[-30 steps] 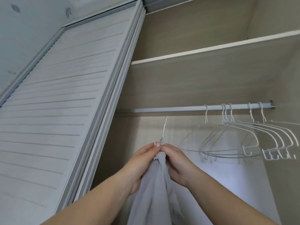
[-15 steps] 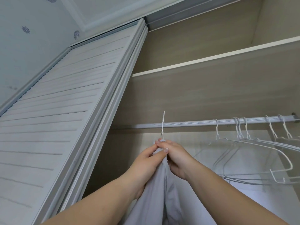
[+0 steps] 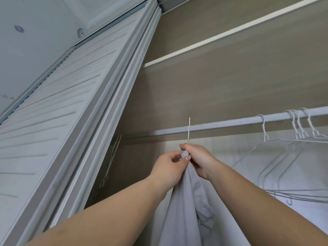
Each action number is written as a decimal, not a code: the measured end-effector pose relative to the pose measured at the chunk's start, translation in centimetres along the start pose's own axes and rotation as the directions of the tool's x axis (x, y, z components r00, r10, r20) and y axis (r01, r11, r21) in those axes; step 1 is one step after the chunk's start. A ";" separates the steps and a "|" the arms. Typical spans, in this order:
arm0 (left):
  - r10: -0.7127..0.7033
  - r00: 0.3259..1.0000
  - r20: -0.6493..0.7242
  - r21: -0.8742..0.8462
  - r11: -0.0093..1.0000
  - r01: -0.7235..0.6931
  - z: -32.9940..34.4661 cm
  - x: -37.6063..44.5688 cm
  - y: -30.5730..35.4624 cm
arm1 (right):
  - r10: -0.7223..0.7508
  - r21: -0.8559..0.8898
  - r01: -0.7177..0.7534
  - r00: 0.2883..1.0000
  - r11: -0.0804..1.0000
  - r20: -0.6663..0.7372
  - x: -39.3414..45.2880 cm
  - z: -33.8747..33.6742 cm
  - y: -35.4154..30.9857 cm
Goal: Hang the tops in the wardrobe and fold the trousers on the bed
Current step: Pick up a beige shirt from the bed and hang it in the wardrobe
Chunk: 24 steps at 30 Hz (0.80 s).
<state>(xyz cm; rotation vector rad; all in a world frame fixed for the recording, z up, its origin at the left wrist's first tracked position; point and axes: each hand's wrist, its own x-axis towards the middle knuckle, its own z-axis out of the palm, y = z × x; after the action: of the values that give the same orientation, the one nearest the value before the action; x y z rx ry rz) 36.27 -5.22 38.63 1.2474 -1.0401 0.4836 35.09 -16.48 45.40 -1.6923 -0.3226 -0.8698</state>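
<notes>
Nearest the camera, two bare forearms reach up from the bottom edge and meet in the middle. The left hand (image 3: pixel 167 170) has its fingers (image 3: pixel 174 155) curled onto the bunched neck of a pale grey top (image 3: pixel 184 206), thumb and fingertips pinching the cloth. The right hand (image 3: pixel 199 159) is closed round the same bunch from the other side, its fingers wrapped over the top of the fabric where the hanger's wire comes out. The two hands touch at the neck of the top. Below them the top hangs straight down in loose folds between the arms and runs out of view at the bottom.

From the hands a thin white hook (image 3: pixel 188 129) stands upright; seen edge-on, it crosses in front of the rail (image 3: pixel 221 125), its tip above the rail. Whether it rests on the rail cannot be told.

Farther right on the rail hang several bare white wire hangers (image 3: pixel 284 139), crowded together. Above the rail is a shelf (image 3: pixel 204 43) edge, and to the left a white slatted sliding door (image 3: pixel 62 103).
</notes>
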 end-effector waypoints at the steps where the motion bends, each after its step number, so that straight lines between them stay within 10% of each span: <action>1: -0.013 1.000 0.003 0.028 1.000 0.013 0.1 0.2 -0.4 | 0.007 -0.030 -0.007 1.000 1.000 0.000 0.3 -0.1 0.5; 24: -0.061 0.997 -0.051 0.118 0.991 0.067 -3.7 -3.0 -1.5 | -0.124 -0.264 0.119 0.992 0.957 -0.003 -1.8 3.7 3.5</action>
<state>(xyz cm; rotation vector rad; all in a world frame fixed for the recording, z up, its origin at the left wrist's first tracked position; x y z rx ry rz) 37.42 -1.54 35.45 1.3652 -0.9393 0.5296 37.46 -13.79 41.35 -1.9240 -0.3103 -1.0568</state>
